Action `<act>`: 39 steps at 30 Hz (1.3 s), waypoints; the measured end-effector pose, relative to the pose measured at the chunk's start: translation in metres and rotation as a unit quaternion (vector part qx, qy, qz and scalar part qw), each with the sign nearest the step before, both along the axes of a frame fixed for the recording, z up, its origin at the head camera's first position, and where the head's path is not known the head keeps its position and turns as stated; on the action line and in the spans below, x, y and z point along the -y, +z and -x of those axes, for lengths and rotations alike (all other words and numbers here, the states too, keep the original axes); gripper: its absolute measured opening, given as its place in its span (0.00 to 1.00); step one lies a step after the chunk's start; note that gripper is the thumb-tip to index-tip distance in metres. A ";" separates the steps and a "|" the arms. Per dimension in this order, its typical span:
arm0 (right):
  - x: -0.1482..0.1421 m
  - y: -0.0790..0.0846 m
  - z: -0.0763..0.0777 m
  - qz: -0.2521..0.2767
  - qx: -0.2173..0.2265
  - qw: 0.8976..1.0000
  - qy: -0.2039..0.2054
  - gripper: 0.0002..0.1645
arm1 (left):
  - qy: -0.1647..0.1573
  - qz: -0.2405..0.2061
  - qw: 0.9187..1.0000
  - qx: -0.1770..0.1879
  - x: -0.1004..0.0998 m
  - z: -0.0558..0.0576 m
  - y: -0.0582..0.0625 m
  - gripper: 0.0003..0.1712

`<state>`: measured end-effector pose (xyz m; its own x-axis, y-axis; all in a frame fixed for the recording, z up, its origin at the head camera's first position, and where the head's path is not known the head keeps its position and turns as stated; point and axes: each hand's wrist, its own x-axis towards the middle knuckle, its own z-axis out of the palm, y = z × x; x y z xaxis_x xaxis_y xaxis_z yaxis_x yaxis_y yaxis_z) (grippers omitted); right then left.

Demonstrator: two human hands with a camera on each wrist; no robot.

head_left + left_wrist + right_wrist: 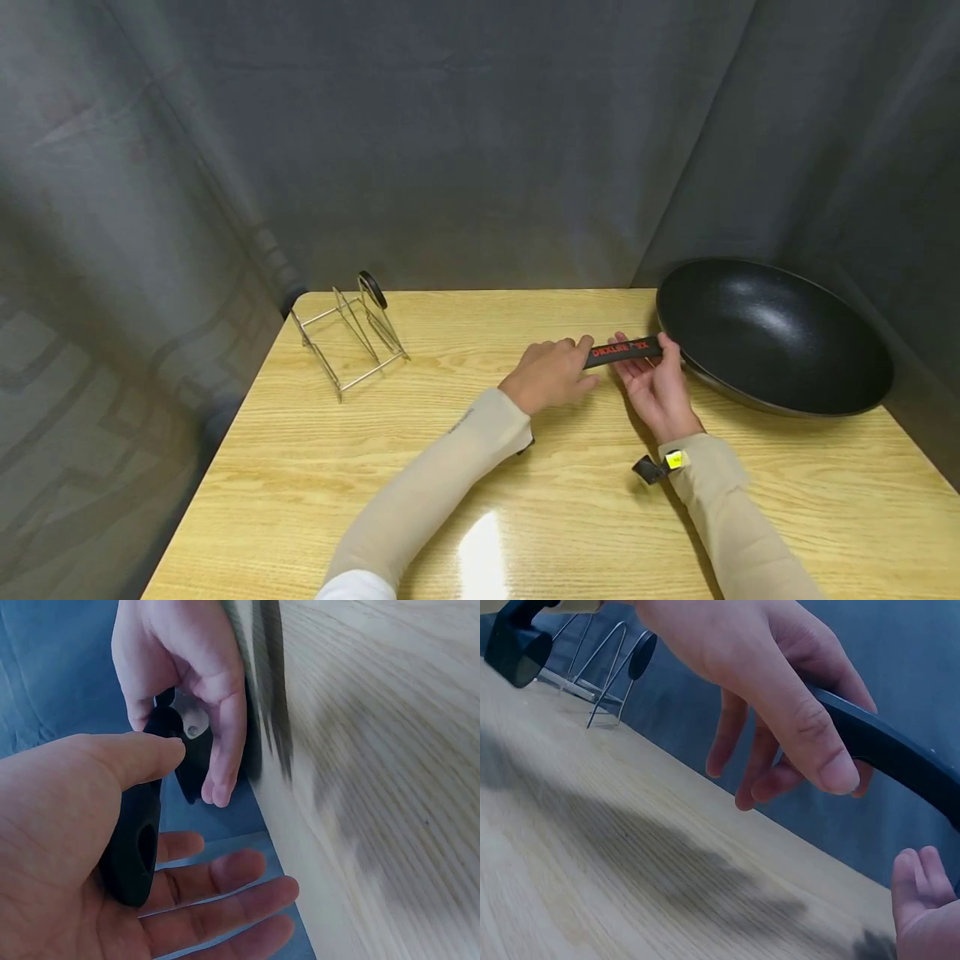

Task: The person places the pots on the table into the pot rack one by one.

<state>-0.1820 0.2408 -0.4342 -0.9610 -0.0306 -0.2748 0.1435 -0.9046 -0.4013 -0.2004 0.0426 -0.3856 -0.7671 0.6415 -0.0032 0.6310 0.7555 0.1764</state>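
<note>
A large black wok (772, 333) with a long dark handle (621, 352) sits at the right of the table, its handle pointing left. My left hand (551, 375) holds the free end of the handle. In the left wrist view, that hand's thumb lies along the handle (135, 847) while its other fingers reach loosely past it. Nearer the pan, my right hand (663, 396) grips the handle from below, palm up, thumb on top. Red lettering runs along the handle. In the right wrist view, the left hand (772, 682) wraps the handle's end above the table.
A wire rack (348, 342) with a black disc (372, 289) at its back stands at the table's far left. Grey curtains (450, 150) hang behind the wooden table (300, 500) and at both sides.
</note>
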 end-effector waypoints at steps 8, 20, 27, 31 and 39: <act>0.002 0.000 0.006 0.029 0.018 0.999 -0.019 0.28 | 0.004 -0.001 1.000 0.000 -0.007 0.003 -0.001 0.28; 0.009 0.005 0.018 0.123 0.024 0.991 -0.041 0.18 | 0.010 -0.025 1.000 0.003 -0.013 0.008 -0.006 0.25; 0.007 0.007 0.020 0.175 0.031 0.982 -0.056 0.14 | 0.009 -0.053 0.998 0.028 -0.017 0.008 -0.006 0.22; 0.008 0.008 0.020 0.166 0.028 0.984 -0.058 0.12 | 0.009 -0.056 0.998 0.028 -0.019 0.009 -0.005 0.22; 0.012 0.008 0.020 0.183 0.017 0.981 -0.060 0.15 | 0.013 -0.034 0.999 0.017 -0.025 0.010 -0.004 0.21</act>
